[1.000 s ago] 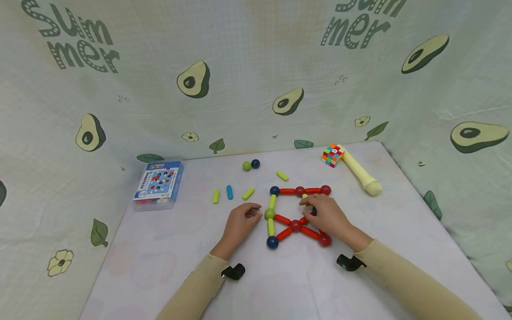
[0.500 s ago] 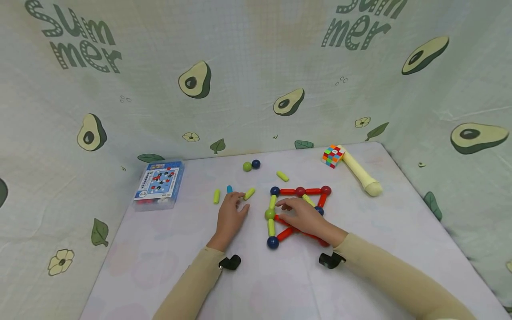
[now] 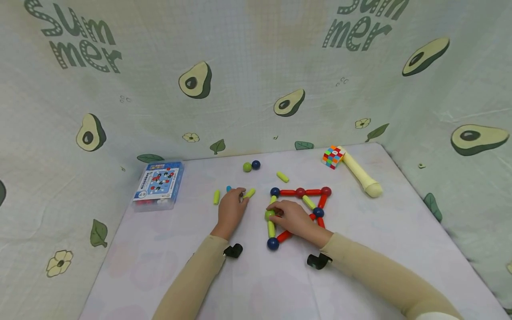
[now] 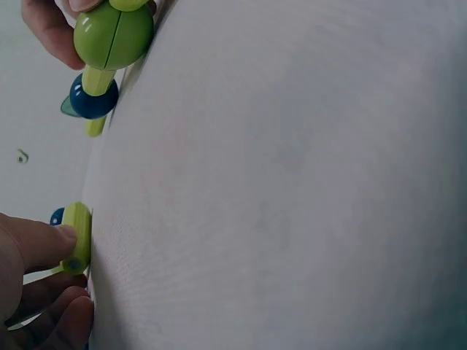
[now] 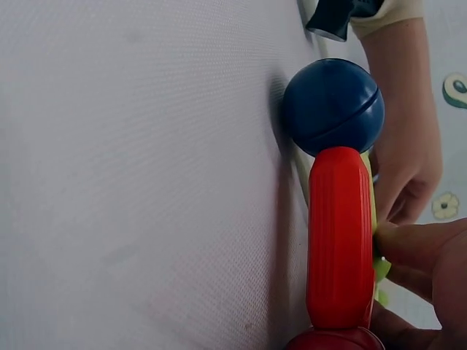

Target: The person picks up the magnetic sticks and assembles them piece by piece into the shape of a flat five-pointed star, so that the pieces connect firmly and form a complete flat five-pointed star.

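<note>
Lime stick (image 3: 250, 193) lies at the thumb of the nearer left hand (image 3: 231, 212), slanting forward-right from it; whether they pinch it, I cannot tell. Rightward, the right hand (image 3: 291, 216) pinches a green ball (image 3: 268, 215).

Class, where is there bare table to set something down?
Bare: between box and left sleeve; between yellow stick and right sleeve; between the sleeves, nearer than the frame. Crowded: left hand among loose rods, right hand at the frame.
</note>
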Available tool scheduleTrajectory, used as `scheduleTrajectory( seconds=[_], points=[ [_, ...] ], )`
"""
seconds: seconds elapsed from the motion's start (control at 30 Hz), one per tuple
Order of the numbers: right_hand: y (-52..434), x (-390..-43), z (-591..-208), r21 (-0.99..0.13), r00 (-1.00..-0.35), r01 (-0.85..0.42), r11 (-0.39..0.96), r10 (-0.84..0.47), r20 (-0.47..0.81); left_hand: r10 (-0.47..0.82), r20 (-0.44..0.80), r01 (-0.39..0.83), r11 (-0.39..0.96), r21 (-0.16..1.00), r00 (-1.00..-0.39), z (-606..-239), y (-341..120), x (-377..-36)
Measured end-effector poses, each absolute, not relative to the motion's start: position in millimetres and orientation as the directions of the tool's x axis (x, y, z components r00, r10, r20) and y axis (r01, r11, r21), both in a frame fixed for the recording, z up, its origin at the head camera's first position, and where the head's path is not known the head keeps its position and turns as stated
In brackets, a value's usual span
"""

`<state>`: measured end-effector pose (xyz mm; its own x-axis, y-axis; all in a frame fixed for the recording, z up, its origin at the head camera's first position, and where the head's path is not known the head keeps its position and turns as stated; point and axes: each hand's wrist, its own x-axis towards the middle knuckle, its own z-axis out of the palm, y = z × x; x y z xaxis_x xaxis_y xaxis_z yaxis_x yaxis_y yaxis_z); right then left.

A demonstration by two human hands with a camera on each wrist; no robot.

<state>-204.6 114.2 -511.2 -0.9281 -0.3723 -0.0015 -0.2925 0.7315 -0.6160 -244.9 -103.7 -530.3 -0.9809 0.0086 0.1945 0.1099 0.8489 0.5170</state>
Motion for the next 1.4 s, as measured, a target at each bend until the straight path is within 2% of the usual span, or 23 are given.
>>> scheduleTrajectory(
  seconds=[0.3,0.6,0.83,1.03,1.4],
  points=[
    [115.4,-202.5,-505.2,-0.609,-0.907,-0.319,0.726,-0.421,-0.028,-0.001,0.174,0.092,0.846,0.525,-0.985,-530.5,-101.8,-240.2],
    [138.3,-197.9,-501.2,-0.613,-0.86,-0.358,0.704,-0.504,-0.077,0.07,0.161,0.153,0.794,0.588,-0.984,-534.1,-106.2,-229.3],
    [153.9,-196.5,-503.2,-0.64,-0.883,-0.313,0.701,-0.464,-0.076,0.165,0.179,0.239,0.782,0.575,-0.97,-538.6,-107.6,-219.9],
    [156.7,-195.9,-505.8,-0.672,-0.889,-0.3,0.677,-0.454,-0.06,0.207,0.157,0.26,0.769,0.583,-0.966,-537.1,-104.5,-213.4],
    [155.7,-195.4,-508.8,-0.687,-0.893,-0.297,0.664,-0.448,-0.047,0.34,0.066,0.282,0.639,0.715,-0.938,-539.2,-102.5,-209.2]
  ],
)
